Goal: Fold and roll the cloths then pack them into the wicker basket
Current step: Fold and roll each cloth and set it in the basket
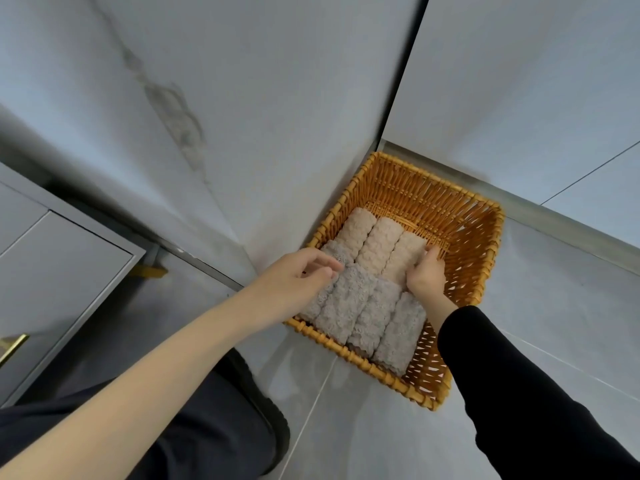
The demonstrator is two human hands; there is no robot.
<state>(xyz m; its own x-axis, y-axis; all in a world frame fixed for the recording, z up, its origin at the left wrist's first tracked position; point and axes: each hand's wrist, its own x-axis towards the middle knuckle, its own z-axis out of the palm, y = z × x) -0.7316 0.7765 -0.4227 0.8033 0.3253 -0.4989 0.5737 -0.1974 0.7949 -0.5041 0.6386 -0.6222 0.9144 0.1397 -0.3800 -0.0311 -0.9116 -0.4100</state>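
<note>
The wicker basket (485, 220) sits on the grey tiled floor (554, 306), pushed into a corner against the pale wall (277, 116). It is rectangular, of honey-coloured woven cane with open-weave sides and a braided rim.

Contents: two rows of rolled cloths of nubby, plush pile. The far row holds three beige rolls (379, 240) side by side. The near row holds four grey rolls (372, 313), packed touching one another along the front wall. The right part of the basket shows bare weave.

The left hand (298, 275), forearm bare, is over the leftmost grey roll (313, 304). Its fingers are curled, with thumb and fingertips drawn together at the fabric. Whether they pinch the cloth cannot be told.

The right hand (426, 275), in a black sleeve (519, 375), is inside the basket. Its fingers wrap the rightmost beige roll (403, 252) near its far end.

A grey cabinet (52, 271) with a brass handle (14, 344) stands at left.
</note>
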